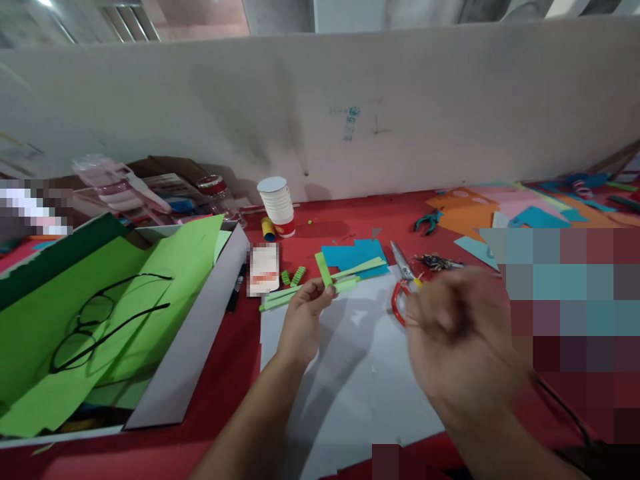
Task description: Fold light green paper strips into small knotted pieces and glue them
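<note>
My left hand [306, 317] pinches a bright green paper strip [323, 269] that stands up from its fingertips. Around that hand lie more pale green strips [280, 297], resting across a white sheet [350, 360]. Blue paper [353, 255] lies just behind them. Two small folded green paper pieces [298, 276] sit to the left of the blue paper. On the right, my right hand [450, 327] is raised near the camera and smeared by motion, so its grip is unclear. Beside it are scissors [404, 267] with red handles, partly hidden by that hand.
A box [200, 333] with green sheets and eyeglasses [95, 330] stands at the left. A paper cup [277, 207], a yellow roll [268, 229] and a black marker [236, 290] are nearby. Pliers [427, 221] and orange paper [457, 212] lie toward the back right, before a white partition [310, 113].
</note>
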Motion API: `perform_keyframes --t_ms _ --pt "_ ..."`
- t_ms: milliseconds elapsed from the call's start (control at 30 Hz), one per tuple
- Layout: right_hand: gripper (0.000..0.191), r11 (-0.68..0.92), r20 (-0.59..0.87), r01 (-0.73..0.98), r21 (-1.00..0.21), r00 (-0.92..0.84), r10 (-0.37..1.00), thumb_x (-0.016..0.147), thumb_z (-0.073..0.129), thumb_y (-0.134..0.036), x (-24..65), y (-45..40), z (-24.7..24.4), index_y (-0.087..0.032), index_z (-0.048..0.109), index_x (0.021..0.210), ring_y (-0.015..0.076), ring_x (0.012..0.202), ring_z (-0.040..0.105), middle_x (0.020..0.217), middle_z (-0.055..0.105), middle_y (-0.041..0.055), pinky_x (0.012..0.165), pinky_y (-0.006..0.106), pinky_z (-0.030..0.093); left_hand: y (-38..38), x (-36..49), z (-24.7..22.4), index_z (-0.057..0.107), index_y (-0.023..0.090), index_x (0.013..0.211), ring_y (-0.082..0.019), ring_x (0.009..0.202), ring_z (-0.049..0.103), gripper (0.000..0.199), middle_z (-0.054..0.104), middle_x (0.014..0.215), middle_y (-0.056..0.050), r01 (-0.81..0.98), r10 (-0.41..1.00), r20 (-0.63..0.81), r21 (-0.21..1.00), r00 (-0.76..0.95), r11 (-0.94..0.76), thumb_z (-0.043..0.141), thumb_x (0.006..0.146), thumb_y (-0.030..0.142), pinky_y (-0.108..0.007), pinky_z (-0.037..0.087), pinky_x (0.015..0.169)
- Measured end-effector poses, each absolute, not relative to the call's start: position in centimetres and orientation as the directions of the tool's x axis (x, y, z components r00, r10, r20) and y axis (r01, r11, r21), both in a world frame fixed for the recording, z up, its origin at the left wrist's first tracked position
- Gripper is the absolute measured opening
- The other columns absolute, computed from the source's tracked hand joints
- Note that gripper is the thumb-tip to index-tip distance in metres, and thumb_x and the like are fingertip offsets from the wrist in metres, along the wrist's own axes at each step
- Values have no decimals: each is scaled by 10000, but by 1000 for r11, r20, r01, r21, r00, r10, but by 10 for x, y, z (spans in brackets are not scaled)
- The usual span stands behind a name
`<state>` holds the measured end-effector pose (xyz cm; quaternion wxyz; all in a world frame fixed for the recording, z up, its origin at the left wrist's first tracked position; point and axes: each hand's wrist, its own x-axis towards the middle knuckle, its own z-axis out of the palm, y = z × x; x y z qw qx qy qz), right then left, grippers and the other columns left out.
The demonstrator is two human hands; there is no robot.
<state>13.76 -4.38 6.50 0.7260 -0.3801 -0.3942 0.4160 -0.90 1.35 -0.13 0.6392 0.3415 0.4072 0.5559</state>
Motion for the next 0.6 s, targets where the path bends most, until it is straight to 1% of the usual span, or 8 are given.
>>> perform_keyframes --t_ms 67,100,167,200,233,300,400,600 --pt "223 367 231 -318 -874 393 890 855 501 -453 131 -23 52 -296 556 1004 99 589 506 785 546 -15 540 238 431 16 -10 -1 636 171 717 -79 647 520 166 566 673 35 -504 974 -220 836 56 218 755 610 216 -184 380 608" --pt "257 312 202 -266 -912 368 907 786 602 -425 126 -12 43 -287 561 999 103 620 506 820 547 -15 566 241 436 16 -10 -1 629 168 709 -69 616 511 190 558 657 41 -540 965 -254 805 56 244 771 589 208 -175 372 572" --pt "402 146 139 -31 -989 167 976 634 753 -338 118 3 24 -263 593 995 136 735 527 926 573 8 628 257 452 18 -10 0 612 163 683 -53 556 490 233 542 617 53 -619 946 -318 731 62 286 797 541 174 -166 368 528" --pt "422 131 136 54 -990 103 985 610 767 -310 114 7 16 -262 606 997 147 764 531 972 577 15 641 265 455 18 -10 1 603 160 664 -50 537 486 245 537 600 56 -651 934 -349 693 75 311 803 524 155 -165 373 517" --pt "390 153 160 116 -981 61 985 610 766 -289 111 8 9 -255 622 971 153 783 535 983 577 17 664 272 457 18 -10 2 595 156 649 -51 528 490 247 540 593 53 -671 920 -380 658 95 341 802 517 135 -165 383 514" --pt "202 225 235 194 -955 27 972 644 737 -274 107 7 1 -227 653 822 156 768 536 893 578 12 672 274 452 17 -9 4 592 148 640 -55 521 500 218 559 599 40 -682 886 -437 602 155 415 783 542 112 -171 406 515" --pt "78 259 270 158 -953 52 961 688 692 -265 107 4 0 -202 647 682 151 708 544 768 563 5 632 265 447 15 -9 6 606 135 665 -61 518 508 144 583 615 17 -672 845 -484 550 227 495 740 615 119 -183 439 528" --pt "97 170 170 -5 -985 -14 985 728 655 -298 115 8 -1 -205 678 741 157 754 568 831 595 16 670 270 461 14 -11 8 609 126 653 -81 534 547 86 596 593 -3 -641 839 -501 576 213 507 693 646 110 -201 463 548"
